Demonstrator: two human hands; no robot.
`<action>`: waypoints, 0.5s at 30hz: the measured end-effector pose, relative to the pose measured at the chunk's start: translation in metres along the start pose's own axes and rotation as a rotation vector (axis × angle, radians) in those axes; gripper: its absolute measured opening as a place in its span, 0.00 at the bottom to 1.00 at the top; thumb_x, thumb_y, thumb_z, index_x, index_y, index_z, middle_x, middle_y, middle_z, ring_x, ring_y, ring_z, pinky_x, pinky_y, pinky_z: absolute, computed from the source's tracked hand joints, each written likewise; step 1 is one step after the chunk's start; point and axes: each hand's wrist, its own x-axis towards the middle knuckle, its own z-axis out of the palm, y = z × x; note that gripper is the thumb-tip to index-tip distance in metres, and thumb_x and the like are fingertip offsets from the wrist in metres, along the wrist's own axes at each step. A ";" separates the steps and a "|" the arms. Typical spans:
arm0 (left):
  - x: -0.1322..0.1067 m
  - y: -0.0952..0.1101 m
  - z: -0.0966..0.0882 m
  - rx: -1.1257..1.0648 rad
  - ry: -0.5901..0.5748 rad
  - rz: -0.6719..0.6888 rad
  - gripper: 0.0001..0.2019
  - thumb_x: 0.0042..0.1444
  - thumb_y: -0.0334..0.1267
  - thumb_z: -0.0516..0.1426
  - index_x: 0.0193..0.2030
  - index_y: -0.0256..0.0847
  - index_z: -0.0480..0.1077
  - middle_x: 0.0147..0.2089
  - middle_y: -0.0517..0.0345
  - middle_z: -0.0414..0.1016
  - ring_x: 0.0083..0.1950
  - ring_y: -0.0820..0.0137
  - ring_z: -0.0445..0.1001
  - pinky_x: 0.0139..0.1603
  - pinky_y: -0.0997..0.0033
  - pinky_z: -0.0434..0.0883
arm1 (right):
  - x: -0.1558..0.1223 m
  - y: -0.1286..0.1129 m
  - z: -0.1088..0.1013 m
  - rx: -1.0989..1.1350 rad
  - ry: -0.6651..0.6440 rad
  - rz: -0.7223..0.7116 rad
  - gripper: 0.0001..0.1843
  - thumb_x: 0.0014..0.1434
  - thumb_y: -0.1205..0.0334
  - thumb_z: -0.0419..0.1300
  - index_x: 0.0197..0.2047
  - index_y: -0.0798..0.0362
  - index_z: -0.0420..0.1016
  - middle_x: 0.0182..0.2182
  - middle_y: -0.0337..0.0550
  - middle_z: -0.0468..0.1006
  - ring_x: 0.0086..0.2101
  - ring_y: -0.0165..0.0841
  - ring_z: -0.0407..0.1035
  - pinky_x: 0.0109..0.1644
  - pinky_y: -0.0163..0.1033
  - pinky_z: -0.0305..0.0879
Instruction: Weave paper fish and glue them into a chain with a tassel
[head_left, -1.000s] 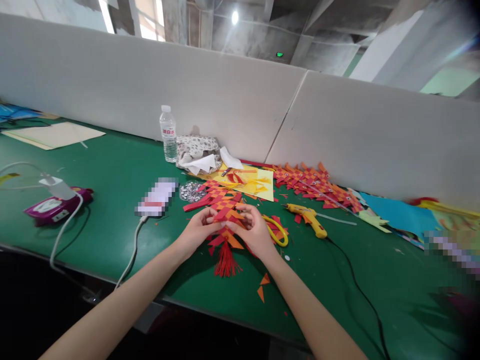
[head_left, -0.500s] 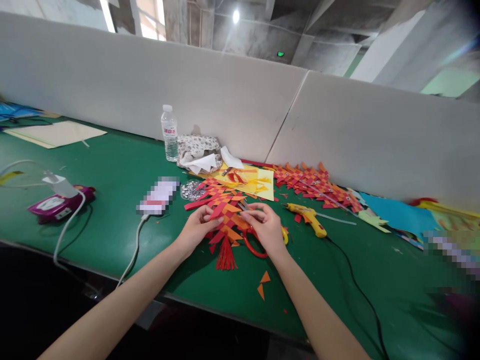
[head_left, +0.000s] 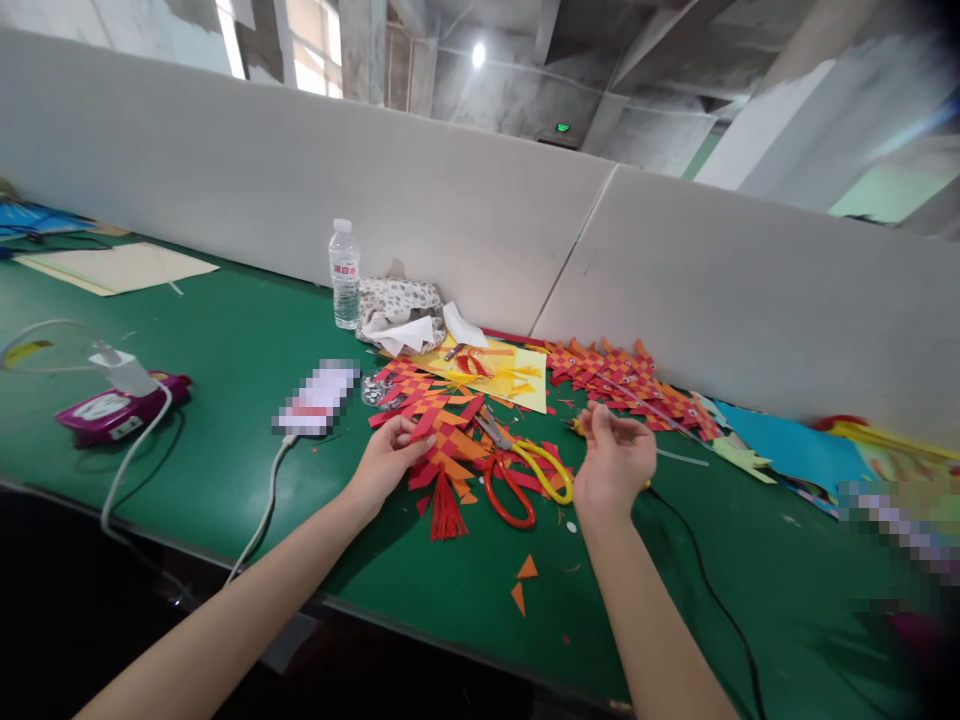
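Observation:
My left hand (head_left: 394,458) pinches the edge of a woven red-and-orange paper fish (head_left: 450,437) with a red tassel (head_left: 448,508) hanging at its near end. To the right of the fish lie scissors (head_left: 517,465), one handle red and the other yellow, with no hand on them. My right hand (head_left: 616,465) is over the yellow glue gun (head_left: 577,427) and hides most of it. Its fingers are curled in, and whatever they hold, if anything, cannot be made out.
Several finished paper fish (head_left: 622,380) lie by the partition (head_left: 450,200). Behind the work are a yellow sheet (head_left: 529,385), a tissue pack (head_left: 401,305) and a water bottle (head_left: 345,285). A phone (head_left: 315,398) with its cable lies left. Orange scraps (head_left: 527,567) dot the green table (head_left: 420,590).
My right hand has left the fish and scissors and moved right, over the glue gun. The scissors now show fully. My left hand keeps its hold on the fish.

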 end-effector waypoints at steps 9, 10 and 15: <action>0.000 0.000 0.000 -0.002 -0.004 -0.010 0.19 0.38 0.41 0.66 0.26 0.40 0.58 0.19 0.70 0.65 0.21 0.79 0.66 0.23 0.80 0.60 | -0.024 -0.004 0.005 -0.275 -0.298 -0.055 0.16 0.49 0.58 0.64 0.35 0.50 0.60 0.27 0.37 0.74 0.29 0.31 0.72 0.35 0.37 0.67; 0.000 0.001 0.000 -0.005 -0.001 -0.015 0.19 0.37 0.41 0.67 0.26 0.39 0.58 0.19 0.70 0.66 0.21 0.79 0.66 0.23 0.80 0.61 | -0.028 -0.004 0.004 -0.384 -0.383 -0.085 0.14 0.51 0.58 0.63 0.37 0.49 0.61 0.27 0.37 0.75 0.28 0.31 0.71 0.33 0.36 0.66; 0.000 0.004 0.000 -0.046 0.016 -0.011 0.19 0.36 0.40 0.67 0.26 0.39 0.59 0.18 0.71 0.64 0.21 0.80 0.65 0.23 0.82 0.62 | -0.044 0.002 0.002 -0.951 -0.802 -0.332 0.07 0.57 0.56 0.54 0.37 0.49 0.68 0.20 0.36 0.71 0.21 0.31 0.65 0.29 0.36 0.57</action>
